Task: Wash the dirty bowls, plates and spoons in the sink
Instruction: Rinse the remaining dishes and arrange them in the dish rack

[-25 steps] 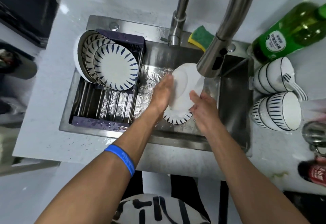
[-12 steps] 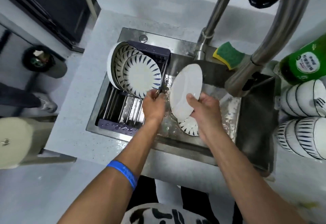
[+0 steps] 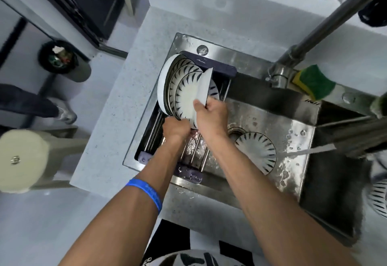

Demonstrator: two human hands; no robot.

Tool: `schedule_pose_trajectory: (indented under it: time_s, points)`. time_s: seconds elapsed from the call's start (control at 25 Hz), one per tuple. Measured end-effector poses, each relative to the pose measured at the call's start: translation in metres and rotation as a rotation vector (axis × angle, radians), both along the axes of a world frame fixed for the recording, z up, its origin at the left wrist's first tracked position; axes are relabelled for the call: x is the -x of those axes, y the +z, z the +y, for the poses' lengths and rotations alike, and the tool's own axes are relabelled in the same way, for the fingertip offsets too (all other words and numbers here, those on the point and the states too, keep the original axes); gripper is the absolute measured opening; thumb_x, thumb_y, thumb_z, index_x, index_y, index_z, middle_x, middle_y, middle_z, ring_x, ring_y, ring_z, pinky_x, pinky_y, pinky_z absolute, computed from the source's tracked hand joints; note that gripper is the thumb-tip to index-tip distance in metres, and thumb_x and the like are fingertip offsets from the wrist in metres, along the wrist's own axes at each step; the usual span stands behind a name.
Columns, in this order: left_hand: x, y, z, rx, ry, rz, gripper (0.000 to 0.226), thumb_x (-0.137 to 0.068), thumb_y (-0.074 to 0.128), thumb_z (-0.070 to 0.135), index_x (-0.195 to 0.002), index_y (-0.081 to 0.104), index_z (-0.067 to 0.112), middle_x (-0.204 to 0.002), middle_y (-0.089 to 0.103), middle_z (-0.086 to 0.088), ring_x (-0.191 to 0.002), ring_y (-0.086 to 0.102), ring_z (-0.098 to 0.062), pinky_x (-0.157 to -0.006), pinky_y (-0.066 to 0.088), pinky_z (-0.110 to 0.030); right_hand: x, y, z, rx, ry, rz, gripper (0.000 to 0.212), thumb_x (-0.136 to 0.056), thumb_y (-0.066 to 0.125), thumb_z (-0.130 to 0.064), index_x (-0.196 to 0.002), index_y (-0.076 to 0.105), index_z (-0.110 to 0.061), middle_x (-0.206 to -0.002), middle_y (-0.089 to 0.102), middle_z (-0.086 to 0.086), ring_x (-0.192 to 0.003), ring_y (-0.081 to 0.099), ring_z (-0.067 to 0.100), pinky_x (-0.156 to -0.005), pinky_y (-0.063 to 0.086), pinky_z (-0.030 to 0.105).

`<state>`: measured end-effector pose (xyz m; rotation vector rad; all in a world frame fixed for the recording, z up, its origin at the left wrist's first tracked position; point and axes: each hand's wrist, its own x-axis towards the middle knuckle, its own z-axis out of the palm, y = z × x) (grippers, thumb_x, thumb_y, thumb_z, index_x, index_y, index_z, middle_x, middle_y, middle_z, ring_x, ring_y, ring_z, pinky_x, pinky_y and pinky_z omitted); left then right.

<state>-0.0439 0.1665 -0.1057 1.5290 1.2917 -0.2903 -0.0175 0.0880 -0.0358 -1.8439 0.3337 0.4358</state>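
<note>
My right hand [image 3: 211,116] grips a white plate [image 3: 204,85] by its lower rim and holds it nearly on edge against the blue-striped plates [image 3: 184,89] that stand in the dark drying rack [image 3: 219,70] on the left side of the sink. Just below them, my left hand [image 3: 174,127] has its fingers curled at the bottom rim of the front racked plate. Its fingertips are hidden. Another striped plate [image 3: 258,152] lies in the sink basin [image 3: 293,131] beside the drain.
The faucet [image 3: 314,28] rises at the back, with its blurred spray head [image 3: 356,137] over the sink's right side. A green and yellow sponge [image 3: 314,83] sits on the back rim. Striped bowls [image 3: 379,196] stand on the right counter. A stool [image 3: 21,161] is on the floor at left.
My right hand carried the white plate left from the middle of the sink to the rack. My left hand dropped to the bottom of the racked plates. The view swung left.
</note>
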Motion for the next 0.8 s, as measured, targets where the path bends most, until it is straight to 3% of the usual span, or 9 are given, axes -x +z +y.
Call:
schedule_pose_trajectory:
  time_s: [0.08, 0.16, 0.24, 0.36, 0.44, 0.56, 0.6, 0.68, 0.8]
  points:
    - [0.003, 0.005, -0.001, -0.091, -0.020, 0.000, 0.013, -0.086, 0.069, 0.017, -0.085, 0.071, 0.004, -0.076, 0.072, -0.006, -0.059, 0.065, -0.014, -0.041, 0.045, -0.018, -0.003, -0.004, 0.009, 0.051, -0.008, 0.012, 0.023, -0.094, 0.062, -0.023, -0.077, 0.063, -0.008, -0.068, 0.062, -0.001, -0.058, 0.058, 0.013, -0.059, 0.051, 0.029]
    - [0.006, 0.008, -0.006, -0.125, 0.031, 0.006, 0.018, -0.088, 0.068, 0.019, -0.085, 0.070, 0.001, -0.081, 0.073, -0.006, -0.060, 0.063, -0.015, -0.046, 0.043, -0.020, -0.007, -0.007, 0.014, 0.107, -0.040, 0.026, 0.025, -0.092, 0.061, -0.024, -0.077, 0.061, -0.004, -0.065, 0.061, 0.001, -0.056, 0.055, 0.016, -0.058, 0.050, 0.032]
    - [0.009, 0.009, -0.015, -0.001, 0.160, 0.011, 0.016, -0.089, 0.068, 0.015, -0.085, 0.063, 0.001, -0.076, 0.070, -0.005, -0.057, 0.061, -0.016, -0.050, 0.043, -0.022, -0.010, -0.008, 0.015, 0.139, -0.062, 0.037, 0.023, -0.091, 0.060, -0.021, -0.077, 0.060, -0.002, -0.066, 0.063, 0.004, -0.057, 0.053, 0.016, -0.059, 0.045, 0.029]
    - [0.011, 0.013, -0.028, 0.273, 0.240, -0.016, 0.008, -0.091, 0.062, -0.002, -0.095, 0.058, -0.007, -0.043, 0.059, -0.002, -0.033, 0.053, -0.009, -0.034, 0.037, -0.017, -0.009, -0.009, 0.009, 0.162, -0.070, 0.077, 0.025, -0.092, 0.059, -0.019, -0.069, 0.056, -0.008, -0.062, 0.057, -0.001, -0.056, 0.050, 0.015, -0.058, 0.042, 0.027]
    - [0.007, 0.012, -0.029, 0.173, 0.206, -0.022, 0.005, -0.088, 0.062, -0.002, -0.085, 0.058, -0.002, -0.046, 0.056, -0.002, -0.040, 0.056, -0.012, -0.038, 0.039, -0.016, -0.014, -0.009, 0.006, 0.170, -0.071, 0.074, 0.026, -0.091, 0.059, -0.020, -0.071, 0.057, -0.003, -0.062, 0.057, 0.003, -0.054, 0.052, 0.021, -0.056, 0.044, 0.030]
    - [0.005, 0.014, -0.026, -0.131, 0.052, -0.072, 0.035, -0.089, 0.060, 0.006, -0.057, 0.047, 0.011, -0.054, 0.055, -0.009, -0.047, 0.047, -0.017, -0.047, 0.038, -0.020, -0.023, -0.001, 0.010, 0.165, -0.065, 0.090, 0.036, -0.090, 0.061, -0.019, -0.060, 0.041, -0.013, -0.055, 0.041, 0.000, -0.049, 0.037, 0.019, -0.050, 0.032, 0.028]
    - [0.007, 0.014, -0.025, -0.224, -0.013, -0.088, 0.036, -0.091, 0.058, 0.007, -0.056, 0.048, 0.010, -0.061, 0.061, -0.016, -0.048, 0.052, -0.021, -0.051, 0.042, -0.024, -0.025, 0.002, 0.013, 0.168, -0.039, 0.101, 0.041, -0.090, 0.061, -0.018, -0.059, 0.036, -0.016, -0.054, 0.037, -0.003, -0.047, 0.033, 0.016, -0.048, 0.027, 0.025]
    - [0.012, 0.011, -0.019, -0.341, -0.103, -0.126, 0.028, -0.091, 0.054, 0.008, -0.064, 0.060, 0.003, -0.073, 0.069, -0.021, -0.068, 0.066, -0.036, -0.064, 0.054, -0.038, -0.026, 0.005, 0.024, 0.185, 0.015, 0.116, 0.044, -0.092, 0.062, -0.017, -0.057, 0.037, -0.016, -0.053, 0.038, -0.003, -0.045, 0.034, 0.013, -0.046, 0.026, 0.023]
    - [0.014, 0.006, -0.015, -0.453, -0.202, -0.176, 0.025, -0.093, 0.049, 0.009, -0.077, 0.065, 0.000, -0.077, 0.070, -0.019, -0.077, 0.066, -0.041, -0.070, 0.055, -0.047, -0.032, 0.008, 0.039, 0.208, -0.006, 0.133, 0.045, -0.093, 0.062, -0.019, -0.056, 0.037, -0.016, -0.053, 0.038, -0.003, -0.044, 0.033, 0.013, -0.041, 0.025, 0.024]
